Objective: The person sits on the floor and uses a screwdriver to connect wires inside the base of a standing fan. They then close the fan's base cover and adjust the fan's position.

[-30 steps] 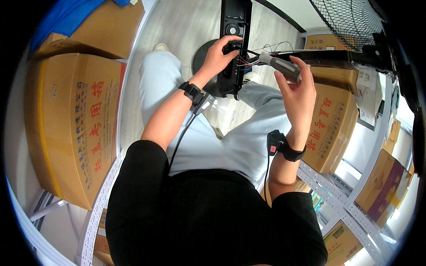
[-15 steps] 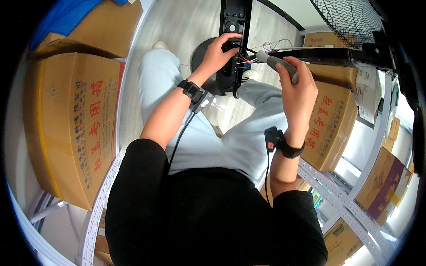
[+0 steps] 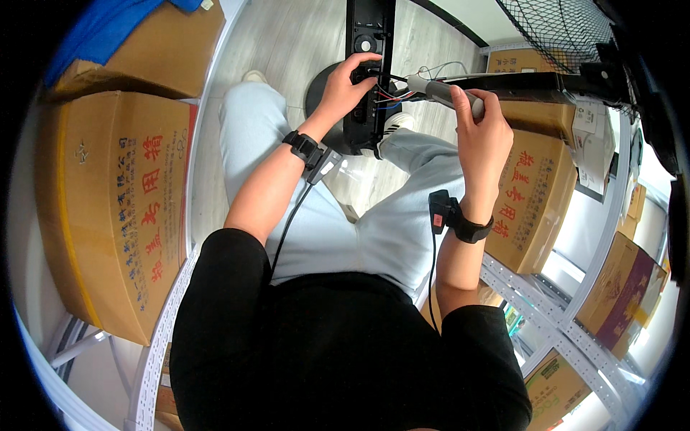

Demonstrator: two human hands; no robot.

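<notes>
In my right hand (image 3: 485, 129) is a screwdriver (image 3: 449, 97) with a thick grey handle, fingers wrapped round its rear end. Its dark shaft points left, and the tip reaches into a long narrow black housing (image 3: 370, 115) beside my left fingertips. My left hand (image 3: 348, 85) grips the housing from its left side, index finger and thumb curved apart over it. What lies under those fingers is partly hidden. Thin coloured wires (image 3: 394, 96) come out of the housing to the right, below the screwdriver shaft. A pale round part (image 3: 366, 44) sits farther up the housing.
A dark round base (image 3: 316, 92) lies behind the housing on the floor, between my feet. To the right extends a black pole (image 3: 528, 87) near a black mesh grille (image 3: 557, 32). Cardboard boxes (image 3: 115, 208) fill shelves on both sides; cables hang from both wrist straps.
The housing and both hands appear slightly farther left in view. The screwdriver handle has tilted a little flatter, its tip still by my left fingers.
</notes>
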